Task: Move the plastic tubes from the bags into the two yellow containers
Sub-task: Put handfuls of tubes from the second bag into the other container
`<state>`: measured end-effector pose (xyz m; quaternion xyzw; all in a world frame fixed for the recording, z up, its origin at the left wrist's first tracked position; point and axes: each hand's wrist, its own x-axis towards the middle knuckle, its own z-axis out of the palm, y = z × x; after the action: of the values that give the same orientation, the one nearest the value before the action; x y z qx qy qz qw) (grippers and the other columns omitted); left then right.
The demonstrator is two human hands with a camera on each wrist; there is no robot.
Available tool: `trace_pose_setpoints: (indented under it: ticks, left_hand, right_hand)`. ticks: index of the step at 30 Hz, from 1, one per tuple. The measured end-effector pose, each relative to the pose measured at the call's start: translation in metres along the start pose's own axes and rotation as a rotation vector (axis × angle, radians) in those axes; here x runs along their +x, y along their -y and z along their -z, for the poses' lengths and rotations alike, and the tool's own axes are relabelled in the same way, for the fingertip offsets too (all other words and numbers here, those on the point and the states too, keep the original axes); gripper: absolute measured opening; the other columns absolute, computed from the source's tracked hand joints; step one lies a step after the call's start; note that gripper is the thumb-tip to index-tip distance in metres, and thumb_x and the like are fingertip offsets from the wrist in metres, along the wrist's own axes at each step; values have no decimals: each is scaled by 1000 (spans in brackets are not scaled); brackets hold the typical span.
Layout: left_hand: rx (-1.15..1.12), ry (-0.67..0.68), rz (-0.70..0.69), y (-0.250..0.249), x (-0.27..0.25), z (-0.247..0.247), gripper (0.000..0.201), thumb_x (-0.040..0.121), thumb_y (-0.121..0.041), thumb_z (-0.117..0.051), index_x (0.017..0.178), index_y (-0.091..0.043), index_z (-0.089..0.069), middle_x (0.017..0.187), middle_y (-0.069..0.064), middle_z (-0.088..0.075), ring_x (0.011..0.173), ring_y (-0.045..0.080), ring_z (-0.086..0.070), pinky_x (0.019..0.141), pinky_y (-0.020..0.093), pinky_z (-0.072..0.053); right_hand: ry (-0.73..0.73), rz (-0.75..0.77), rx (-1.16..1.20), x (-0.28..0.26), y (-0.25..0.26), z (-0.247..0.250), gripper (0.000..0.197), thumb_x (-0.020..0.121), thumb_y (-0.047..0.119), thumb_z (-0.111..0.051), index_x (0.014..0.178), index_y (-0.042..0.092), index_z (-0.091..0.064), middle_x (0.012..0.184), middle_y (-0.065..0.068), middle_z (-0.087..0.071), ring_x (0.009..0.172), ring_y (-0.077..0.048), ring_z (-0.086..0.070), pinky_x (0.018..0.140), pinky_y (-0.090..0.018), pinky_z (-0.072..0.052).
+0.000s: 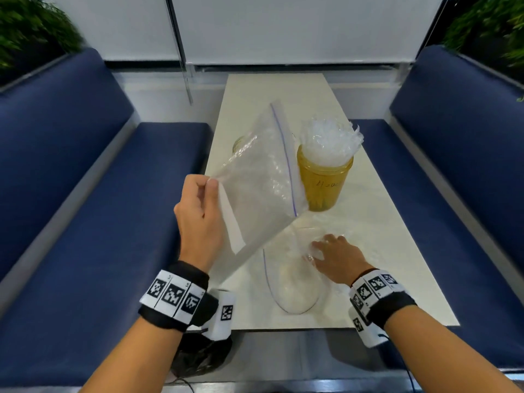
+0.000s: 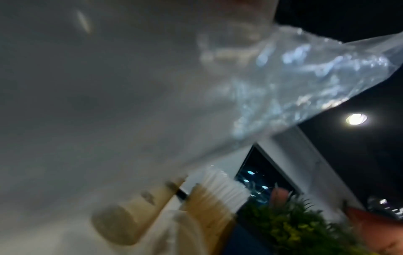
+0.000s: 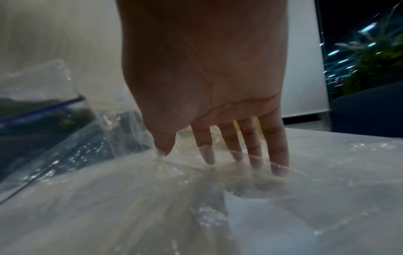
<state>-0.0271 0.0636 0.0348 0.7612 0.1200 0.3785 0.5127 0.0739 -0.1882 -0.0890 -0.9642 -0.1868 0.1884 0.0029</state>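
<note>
My left hand (image 1: 198,211) pinches empty bag (image 1: 255,177), blocking jar (image 1: 239,143) at 11 o'clock of full jar (image 1: 323,182); right hand (image 1: 337,259) fingers straight on counter (image 1: 382,222) bag (image 1: 295,287).

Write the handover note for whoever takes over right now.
Left hand pinches a lifted bag that looks empty. Right hand reaches into a second bag lying on the table; whether it grips anything is unclear. One yellow container is crammed with tubes. The other container stands behind the lifted bag, contents hidden. Left: empty the second bag.
</note>
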Motion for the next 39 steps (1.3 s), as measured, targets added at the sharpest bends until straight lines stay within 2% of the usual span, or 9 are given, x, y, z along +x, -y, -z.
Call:
trace_pose_setpoints:
  ticks: [7,9,12,14,17,22,27,33,39]
  left_hand:
    - [-133,99,53,-9,-21,-54,15,109,-18,-42,99,-9,-50,75,-23,-52,66,-2,-48,62,15,-42]
    - [-140,125,107,3,-29,-65,16,109,-20,-41,100,-9,-50,76,-20,-51,66,0,-47,64,19,-42]
    - [-140,140,153,13,-37,-76,17,109,-18,-39,99,-10,-48,77,-6,-48,65,1,-44,63,23,-40]
    - [-151,159,166,13,-39,-79,17,109,-17,-37,97,-11,-46,75,-3,-45,62,1,-42,60,20,-38]
    - [-144,227,170,15,-41,-82,14,110,-20,-36,98,-18,-45,78,-4,-47,65,2,-44,65,23,-42]
    - [-171,477,240,25,-40,-78,18,108,-19,-47,118,-33,-45,108,-13,-66,98,4,-65,89,39,-57]
    - [-15,419,88,14,-21,-56,12,107,-25,-48,110,-25,-59,101,-9,-68,92,10,-66,82,39,-57]
    - [192,548,-34,-33,25,-37,37,94,-48,-61,73,-18,-65,68,-2,-62,60,13,-51,61,33,-46]
    - [319,709,19,-51,33,-41,37,85,-43,-64,66,-12,-71,66,6,-70,63,24,-60,68,44,-55]
  right_hand:
    - [65,65,263,-4,19,5,94,76,92,-27,144,31,-48,150,3,-45,137,-21,-41,110,-44,-40]
    - [15,102,374,-9,15,20,72,87,75,-40,142,30,-52,148,5,-51,134,-17,-47,110,-38,-41]
    - [-380,65,671,-19,14,62,26,102,27,-48,117,19,-68,116,-4,-71,105,-21,-66,91,-41,-54]
    - [-535,59,1076,-34,24,102,35,106,39,-41,106,18,-68,98,-1,-73,85,-13,-71,72,-43,-62]
    - [-381,131,1402,-52,40,147,55,96,67,-31,124,29,-60,108,6,-71,86,-6,-73,55,-22,-58]
    - [-283,170,1336,-54,62,142,52,96,53,-56,144,40,-42,123,9,-65,100,-6,-68,62,-25,-61]
    - [-340,214,1237,-44,65,110,68,80,69,-59,143,50,-43,125,9,-66,107,-11,-69,87,-45,-61]
    - [-689,244,937,-53,72,113,27,87,43,-71,109,34,-57,110,14,-58,100,-5,-60,79,-20,-52]
    - [-693,163,815,-50,76,129,29,96,39,-53,84,20,-72,92,8,-61,88,-10,-59,79,-31,-49]
